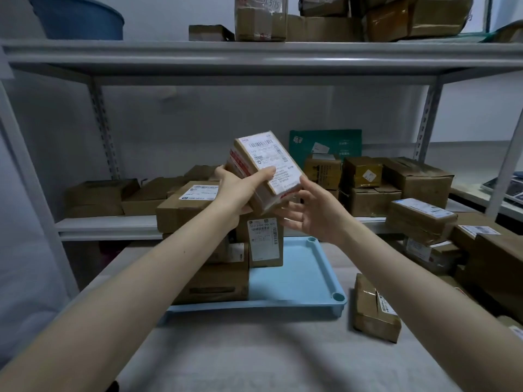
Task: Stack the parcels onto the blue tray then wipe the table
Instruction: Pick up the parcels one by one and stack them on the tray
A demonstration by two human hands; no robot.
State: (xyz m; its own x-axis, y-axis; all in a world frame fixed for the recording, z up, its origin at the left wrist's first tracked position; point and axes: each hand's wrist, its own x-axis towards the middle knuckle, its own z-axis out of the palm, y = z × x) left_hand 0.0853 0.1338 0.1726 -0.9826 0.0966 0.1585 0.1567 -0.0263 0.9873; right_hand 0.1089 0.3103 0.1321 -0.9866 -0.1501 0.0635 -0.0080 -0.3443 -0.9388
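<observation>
My left hand (240,188) grips a small brown parcel with a white label (268,165), held tilted in the air above the blue tray (300,281). My right hand (314,210) is open under the parcel's lower right corner, fingers spread and touching it. Several brown parcels (220,281) are stacked on the left part of the tray, one labelled box (266,244) standing upright among them. A single taped parcel (373,306) lies on the grey table just right of the tray.
More parcels (421,219) pile up at the table's right side. Behind stands a grey metal shelf (113,224) carrying many boxes (416,179) and a green mailer (325,142). The upper shelf holds cartons and a blue tub (76,18).
</observation>
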